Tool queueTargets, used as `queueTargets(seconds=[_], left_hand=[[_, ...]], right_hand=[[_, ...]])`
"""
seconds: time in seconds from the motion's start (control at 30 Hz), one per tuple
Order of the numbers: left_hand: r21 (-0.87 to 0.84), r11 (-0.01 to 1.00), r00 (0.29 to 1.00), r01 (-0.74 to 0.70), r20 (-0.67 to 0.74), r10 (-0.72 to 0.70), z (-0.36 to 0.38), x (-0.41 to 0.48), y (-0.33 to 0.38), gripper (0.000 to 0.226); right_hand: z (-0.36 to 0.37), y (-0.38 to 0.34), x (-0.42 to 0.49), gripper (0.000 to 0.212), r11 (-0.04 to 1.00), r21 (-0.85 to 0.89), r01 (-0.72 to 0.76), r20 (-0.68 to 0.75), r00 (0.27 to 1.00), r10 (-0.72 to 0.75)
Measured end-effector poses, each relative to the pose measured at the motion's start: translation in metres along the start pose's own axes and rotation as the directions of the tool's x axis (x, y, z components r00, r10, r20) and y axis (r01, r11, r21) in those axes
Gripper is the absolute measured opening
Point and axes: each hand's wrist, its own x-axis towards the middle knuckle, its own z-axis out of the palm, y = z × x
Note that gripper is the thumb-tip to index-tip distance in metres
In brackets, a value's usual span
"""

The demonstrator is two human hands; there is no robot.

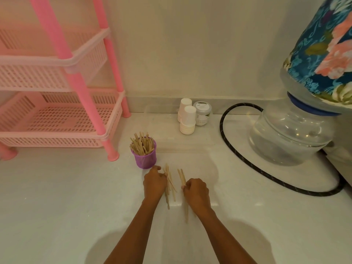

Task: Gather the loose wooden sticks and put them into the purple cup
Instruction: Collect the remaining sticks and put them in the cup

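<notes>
The purple cup (pixel 145 157) stands upright on the white floor, filled with several wooden sticks (pixel 142 143) poking out of its top. Just below it, my left hand (pixel 154 183) grips a small bunch of loose sticks (pixel 170 184) that fan out to the right of my fingers. To its right, my right hand (pixel 196 191) holds a second bunch of sticks (pixel 182 178), with ends showing above and below my fist. Both bunches lie low against the floor.
A pink plastic rack (pixel 62 119) stands at the left. Stacked white paper cups (pixel 187 119) and a small jar (pixel 202 113) sit by the wall. A black hose (pixel 234 149) curves toward a water jug (pixel 289 136) with a floral cover at the right.
</notes>
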Motion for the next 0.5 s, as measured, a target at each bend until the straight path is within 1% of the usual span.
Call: queueTargets(seconds=[0.07,0.1,0.17,0.23,0.3,0.4,0.43,0.47,0.5], left_hand=[[0.056,0.998,0.999,-0.001,-0.036,0.003,0.000,-0.005,0.002,0.031],[0.111,0.994,0.999,-0.003,-0.051,0.009,-0.001,-0.009,0.001,0.032],[0.290,0.957,0.998,-0.021,-0.046,0.035,-0.001,-0.015,0.001,0.041],[0.433,0.901,0.999,-0.029,-0.018,0.040,0.002,-0.018,0.002,0.055],[0.470,0.882,0.999,-0.039,-0.004,0.046,0.008,-0.019,0.005,0.061],[0.467,0.883,0.999,-0.051,0.029,0.042,0.014,-0.016,0.011,0.055],[0.464,0.884,0.998,-0.055,0.045,0.038,0.014,-0.014,0.012,0.050],[0.456,0.888,0.998,-0.053,0.058,0.030,0.014,-0.011,0.013,0.045],[0.443,0.895,0.998,-0.047,0.068,0.018,0.012,-0.009,0.013,0.040]], right_hand=[[-0.002,-0.008,0.003,0.019,0.998,0.066,0.010,0.014,1.000,-0.011],[-0.003,-0.010,0.004,0.021,0.996,0.086,0.012,0.003,1.000,-0.012],[-0.008,-0.010,0.006,0.024,0.997,0.072,0.005,-0.031,1.000,-0.003],[-0.011,-0.008,0.006,0.025,1.000,-0.001,-0.013,-0.013,1.000,0.013],[-0.012,-0.005,0.000,0.033,0.995,-0.092,-0.022,0.077,0.997,0.029],[-0.007,-0.003,-0.012,0.063,0.981,-0.193,0.002,0.227,0.973,0.043],[-0.005,-0.001,-0.015,0.066,0.976,-0.216,0.021,0.241,0.970,0.032],[-0.004,0.000,-0.016,0.064,0.974,-0.225,0.038,0.230,0.973,0.015],[-0.004,0.002,-0.015,0.057,0.975,-0.218,0.045,0.203,0.979,0.000]])
